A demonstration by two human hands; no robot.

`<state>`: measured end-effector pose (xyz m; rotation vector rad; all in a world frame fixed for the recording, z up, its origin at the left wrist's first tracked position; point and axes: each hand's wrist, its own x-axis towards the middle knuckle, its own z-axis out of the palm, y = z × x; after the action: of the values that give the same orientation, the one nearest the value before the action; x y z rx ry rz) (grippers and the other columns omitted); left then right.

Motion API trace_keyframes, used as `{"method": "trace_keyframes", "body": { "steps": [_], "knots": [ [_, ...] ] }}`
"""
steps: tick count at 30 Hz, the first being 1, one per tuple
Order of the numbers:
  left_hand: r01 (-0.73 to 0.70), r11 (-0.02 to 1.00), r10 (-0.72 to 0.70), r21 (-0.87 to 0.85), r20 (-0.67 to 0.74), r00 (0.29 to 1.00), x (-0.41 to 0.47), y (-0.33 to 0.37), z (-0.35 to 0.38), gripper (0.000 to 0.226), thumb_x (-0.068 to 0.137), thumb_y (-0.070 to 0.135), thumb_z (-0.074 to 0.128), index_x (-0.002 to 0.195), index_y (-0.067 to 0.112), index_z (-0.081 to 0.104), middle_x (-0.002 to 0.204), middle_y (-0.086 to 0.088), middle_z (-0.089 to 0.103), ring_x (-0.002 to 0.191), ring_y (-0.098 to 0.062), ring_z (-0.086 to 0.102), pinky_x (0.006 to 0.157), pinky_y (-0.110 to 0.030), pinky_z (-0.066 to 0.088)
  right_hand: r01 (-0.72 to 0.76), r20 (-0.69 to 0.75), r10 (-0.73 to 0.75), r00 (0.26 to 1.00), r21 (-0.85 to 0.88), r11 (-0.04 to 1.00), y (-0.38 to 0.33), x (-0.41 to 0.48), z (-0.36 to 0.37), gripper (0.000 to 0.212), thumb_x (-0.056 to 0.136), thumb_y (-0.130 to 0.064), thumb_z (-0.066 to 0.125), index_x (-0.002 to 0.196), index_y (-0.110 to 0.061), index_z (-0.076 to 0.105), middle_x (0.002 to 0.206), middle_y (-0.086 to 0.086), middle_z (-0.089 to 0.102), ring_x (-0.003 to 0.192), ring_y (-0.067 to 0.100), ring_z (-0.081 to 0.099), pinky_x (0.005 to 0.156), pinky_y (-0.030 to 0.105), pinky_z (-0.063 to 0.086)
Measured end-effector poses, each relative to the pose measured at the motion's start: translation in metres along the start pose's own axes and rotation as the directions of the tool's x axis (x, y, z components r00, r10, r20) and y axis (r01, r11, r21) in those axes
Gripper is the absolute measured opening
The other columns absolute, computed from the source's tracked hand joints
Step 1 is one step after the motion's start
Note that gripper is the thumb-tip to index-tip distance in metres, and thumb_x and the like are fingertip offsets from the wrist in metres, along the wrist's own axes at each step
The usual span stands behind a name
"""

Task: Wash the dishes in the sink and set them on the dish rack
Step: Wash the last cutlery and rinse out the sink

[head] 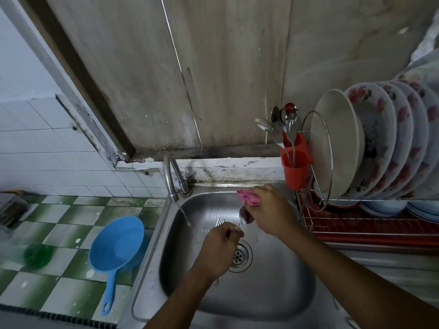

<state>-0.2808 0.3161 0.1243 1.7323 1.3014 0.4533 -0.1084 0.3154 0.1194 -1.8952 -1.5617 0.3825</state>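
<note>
So my left hand point(222, 245) is curled tight round the handles of a steel fork point(219, 221) and a steel spoon point(245, 216), both held over the middle of the stainless steel sink point(147, 257), just above the round drain point(240, 255). My right hand point(270, 210) is squeezing a pink scrubber point(248, 198) (sponge or cloth, can't tell) right at the spoon's bowl. The curved steel tap point(169, 179) is running, and its thin stream of water point(185, 214) falls just left of my left hand. On the right sits the red-based wire dish rack point(356, 224), its upright slots packed with a plain white plate point(337, 143) and a row of flowered plates point(380, 138), bowls stacked underneath. A red plastic cutlery cup point(295, 167), full of spoons, hangs on the rack's sink end, right behind my right hand. A blue plastic dipper point(117, 243) lies on the green and white tiles point(59, 222) to the left of the sink.
</note>
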Motion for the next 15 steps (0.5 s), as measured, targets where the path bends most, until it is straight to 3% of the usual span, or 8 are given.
{"method": "trace_keyframes", "body": {
  "steps": [4, 6, 8, 10, 11, 13, 15],
  "knots": [
    [0.018, 1.0, -0.018, -0.004, 0.016, 1.0, 0.008, 0.001, -0.005, 0.027, 0.101, 0.011, 0.049, 0.078, 0.007, 0.063, 0.064, 0.007, 0.055, 0.059, -0.004, 0.047, 0.066, -0.029, 0.041, 0.244, 0.067, -0.253, 0.965, 0.117, 0.963, -0.012, -0.025, 0.019, 0.02, 0.091, -0.032, 0.068, 0.11, -0.026, 0.07, 0.092, -0.009, 0.052, 0.071, 0.01, 0.056, 0.06, 0.024, 0.047],
    [-0.001, 1.0, 0.001, -0.012, 0.0, 1.0, 0.004, 0.002, -0.006, 0.029, 0.102, 0.014, 0.051, 0.077, 0.015, 0.065, 0.064, 0.008, 0.057, 0.057, 0.0, 0.049, 0.064, -0.023, 0.042, 0.22, 0.022, -0.224, 0.974, 0.115, 0.969, -0.007, -0.023, 0.019, 0.018, 0.091, -0.033, 0.068, 0.103, -0.02, 0.071, 0.087, -0.008, 0.055, 0.069, 0.011, 0.056, 0.06, 0.026, 0.048],
    [-0.034, 0.998, 0.033, -0.056, -0.021, 0.999, -0.003, 0.001, -0.007, 0.025, 0.103, 0.015, 0.053, 0.085, 0.013, 0.071, 0.069, 0.01, 0.059, 0.062, 0.005, 0.055, 0.062, -0.009, 0.042, 0.044, -0.027, -0.04, 0.999, 0.186, 0.982, -0.001, -0.006, 0.012, 0.016, 0.096, -0.028, 0.063, 0.091, -0.014, 0.071, 0.074, -0.003, 0.061, 0.057, 0.012, 0.056, 0.056, 0.027, 0.049],
    [-0.064, 0.995, 0.062, -0.08, -0.018, 0.998, -0.009, -0.001, -0.009, 0.022, 0.103, 0.013, 0.054, 0.092, 0.007, 0.072, 0.073, 0.01, 0.061, 0.065, 0.009, 0.06, 0.062, -0.005, 0.042, -0.235, 0.175, 0.175, 0.969, 0.425, 0.874, 0.008, 0.006, 0.003, 0.039, 0.101, -0.031, 0.054, 0.083, 0.001, 0.065, 0.053, 0.009, 0.052, 0.037, 0.019, 0.044, 0.044, 0.028, 0.041],
    [-0.088, 0.994, 0.087, -0.069, -0.016, 0.996, -0.01, -0.002, -0.01, 0.021, 0.103, 0.013, 0.055, 0.093, 0.007, 0.072, 0.075, 0.01, 0.062, 0.067, 0.01, 0.063, 0.063, -0.005, 0.043, -0.352, 0.324, 0.193, 0.926, 0.561, 0.749, 0.013, 0.009, -0.001, 0.047, 0.102, -0.032, 0.05, 0.086, 0.012, 0.06, 0.053, 0.021, 0.044, 0.032, 0.019, 0.037, 0.042, 0.028, 0.035],
    [-0.146, 0.989, 0.146, -0.009, -0.036, 0.989, -0.008, -0.006, -0.014, 0.019, 0.103, 0.018, 0.057, 0.094, 0.016, 0.073, 0.082, 0.01, 0.067, 0.075, 0.006, 0.065, 0.065, -0.006, 0.043, -0.503, 0.51, 0.152, 0.847, 0.673, 0.543, 0.025, 0.01, -0.005, 0.051, 0.102, -0.032, 0.048, 0.091, 0.017, 0.054, 0.063, 0.026, 0.038, 0.033, 0.015, 0.028, 0.042, 0.025, 0.026],
    [-0.221, 0.963, 0.229, 0.154, -0.039, 0.973, 0.0, -0.012, -0.014, 0.014, 0.101, 0.027, 0.061, 0.096, 0.026, 0.074, 0.09, 0.012, 0.068, 0.084, 0.001, 0.064, 0.071, -0.011, 0.046, -0.587, 0.58, 0.186, 0.793, 0.648, 0.484, 0.033, 0.008, -0.011, 0.043, 0.094, -0.038, 0.055, 0.087, 0.003, 0.059, 0.068, 0.022, 0.032, 0.035, 0.013, 0.026, 0.044, 0.025, 0.021]
  ]
}}
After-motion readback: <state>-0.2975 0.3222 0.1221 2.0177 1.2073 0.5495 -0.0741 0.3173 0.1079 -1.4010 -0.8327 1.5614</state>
